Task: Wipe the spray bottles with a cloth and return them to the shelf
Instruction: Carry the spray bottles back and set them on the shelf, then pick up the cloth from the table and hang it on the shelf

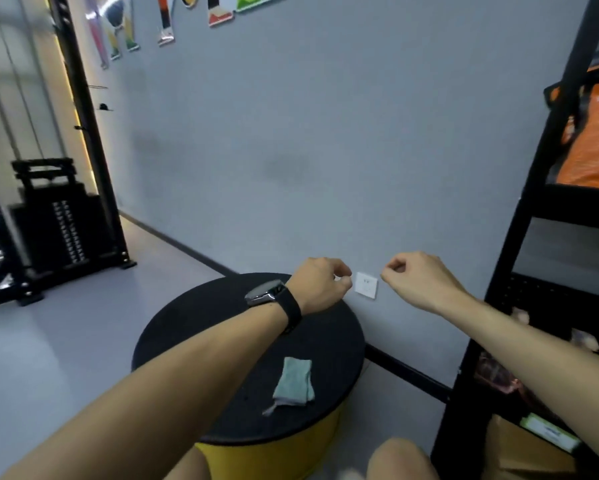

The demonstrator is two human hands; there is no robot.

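A person sits facing a grey wall (291, 140) with both bare arms stretched forward over a round stool (221, 327) that has a black top and a yellow side. The left hand (320, 282), with a dark watch (273, 296) strapped at the wrist, is held above the far edge of the stool, its fingers curled in and holding nothing that can be seen. The right hand (419, 278) hangs level with it, just to the right, fingers likewise curled into a loose fist with thumb and forefinger close together; whether anything small is pinched there cannot be told. Between the two hands, on the wall behind them, sits a white wall socket (366, 285). The folded pale green cloth (294, 381) lies on the near right part of the stool top, below the arms and touched by neither hand. A black metal shelf (519, 237) stands at the right edge of the view, carrying an orange bag (595, 143) on an upper level and blurred items lower down; no spray bottle can be made out among them. At far left stands a black weight machine (62, 223) on the pale floor, and coloured wall decorations (166, 19) run along the top of the wall.
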